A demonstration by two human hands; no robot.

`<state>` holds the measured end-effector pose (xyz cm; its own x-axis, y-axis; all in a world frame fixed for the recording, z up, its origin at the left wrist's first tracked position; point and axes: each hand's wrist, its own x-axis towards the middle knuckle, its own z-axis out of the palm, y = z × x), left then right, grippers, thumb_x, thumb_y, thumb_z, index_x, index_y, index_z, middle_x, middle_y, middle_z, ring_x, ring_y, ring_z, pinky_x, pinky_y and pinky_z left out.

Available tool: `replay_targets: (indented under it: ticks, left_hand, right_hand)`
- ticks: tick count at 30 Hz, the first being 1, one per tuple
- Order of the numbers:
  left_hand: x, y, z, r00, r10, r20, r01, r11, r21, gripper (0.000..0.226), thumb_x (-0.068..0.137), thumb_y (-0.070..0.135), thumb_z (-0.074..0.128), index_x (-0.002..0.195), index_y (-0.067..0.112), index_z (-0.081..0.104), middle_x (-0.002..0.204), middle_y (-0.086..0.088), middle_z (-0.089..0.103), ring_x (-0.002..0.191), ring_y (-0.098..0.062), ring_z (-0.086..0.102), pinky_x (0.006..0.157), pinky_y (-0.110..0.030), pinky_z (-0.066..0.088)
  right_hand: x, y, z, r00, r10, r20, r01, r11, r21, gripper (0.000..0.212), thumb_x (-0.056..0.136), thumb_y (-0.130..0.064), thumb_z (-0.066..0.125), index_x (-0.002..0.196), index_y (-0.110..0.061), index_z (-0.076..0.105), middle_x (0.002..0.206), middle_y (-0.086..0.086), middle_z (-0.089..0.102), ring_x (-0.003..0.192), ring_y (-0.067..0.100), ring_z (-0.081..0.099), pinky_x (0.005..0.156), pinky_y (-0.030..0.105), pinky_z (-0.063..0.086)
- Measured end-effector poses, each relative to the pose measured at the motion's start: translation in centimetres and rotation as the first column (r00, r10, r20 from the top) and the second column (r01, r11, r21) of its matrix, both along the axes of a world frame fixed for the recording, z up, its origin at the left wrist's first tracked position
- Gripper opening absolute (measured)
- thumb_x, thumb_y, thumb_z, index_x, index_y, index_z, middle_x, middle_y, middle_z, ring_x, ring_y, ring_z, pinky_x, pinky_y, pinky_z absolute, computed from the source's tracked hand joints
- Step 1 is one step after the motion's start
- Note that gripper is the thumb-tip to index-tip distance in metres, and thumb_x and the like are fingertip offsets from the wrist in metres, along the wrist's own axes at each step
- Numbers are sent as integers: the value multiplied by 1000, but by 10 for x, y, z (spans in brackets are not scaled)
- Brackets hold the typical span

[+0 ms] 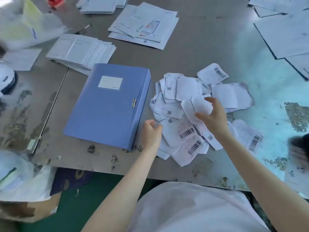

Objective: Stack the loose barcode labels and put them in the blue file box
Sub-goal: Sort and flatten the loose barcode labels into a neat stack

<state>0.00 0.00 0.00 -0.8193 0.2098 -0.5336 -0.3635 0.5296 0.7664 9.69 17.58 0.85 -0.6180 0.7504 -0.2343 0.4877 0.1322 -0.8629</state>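
Worn grey table (192, 51) carries curled, flimsy barcode labels (185, 114) beside the shut blue file box (107, 104); right hand (212, 114) pinches some, left hand (151, 131) nips one's edge—gather them flat by edges.

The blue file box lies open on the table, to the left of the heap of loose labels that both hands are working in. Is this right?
Not quite: the blue file box lies closed, its clasp fastened, as the head view shows. It does lie left of the heap of loose labels, where the left hand and right hand are working.
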Motion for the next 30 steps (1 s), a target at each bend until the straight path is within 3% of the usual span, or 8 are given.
replay_targets:
  ticks: [4,6,15,18,20,23,26,30]
  left_hand:
    - [10,11,1,998,12,-66,-10,999,35,33,85,6,58,116,11,48,107,2,58,90,-12,56,59,-9,38]
    - [12,14,1,997,6,-83,-1,998,59,35,85,4,59,118,11,48,102,3,58,85,-11,56,55,-5,39]
    - [11,11,-4,990,-83,-118,97,988,120,23,84,10,63,104,17,56,97,5,62,89,-14,59,77,-27,48]
    - [17,4,1,991,-48,-121,68,984,162,20,85,9,62,103,15,58,95,2,64,83,-12,60,70,-22,47]
    - [21,0,7,992,-12,-123,37,978,206,18,86,10,62,102,15,58,94,4,65,81,-7,60,66,-16,47]
    - [28,-1,16,990,63,-128,-28,964,263,15,87,11,63,100,14,57,94,3,65,81,-7,60,61,-11,47]
    - [34,5,22,985,151,-84,-120,947,297,11,87,12,64,94,14,55,91,1,63,78,-10,58,59,-12,45]
    - [39,18,24,976,211,60,-219,913,343,7,88,14,59,93,14,55,96,-5,64,84,-16,59,70,-26,48]
  right_hand:
    - [3,10,0,974,-150,168,138,987,81,68,74,-16,75,132,-10,41,136,13,42,124,34,37,101,39,33]
    - [1,12,-5,965,-136,226,124,990,64,70,73,-19,76,132,-9,40,135,15,42,124,36,38,102,43,34]
    - [0,-9,-10,963,-40,265,-5,986,169,65,75,-20,73,132,-12,42,141,10,34,128,33,30,105,43,27]
    - [7,-17,-9,986,5,164,-42,974,222,57,76,-20,73,127,-11,49,135,9,40,122,29,35,99,34,30]
    - [11,-22,-2,998,11,57,-19,991,135,44,80,-21,71,119,-12,54,122,5,51,109,21,47,88,23,36]
    - [15,-28,14,999,-18,-43,7,969,-247,25,85,-24,68,106,-15,59,96,1,66,82,16,60,66,16,46]
    - [20,-34,18,987,-57,-147,-48,780,-624,14,85,-6,65,97,-9,58,95,12,70,82,25,66,72,29,54]
    - [26,-42,12,965,-145,-219,-76,645,-760,16,82,6,63,87,-7,56,99,16,69,84,30,64,81,37,54]
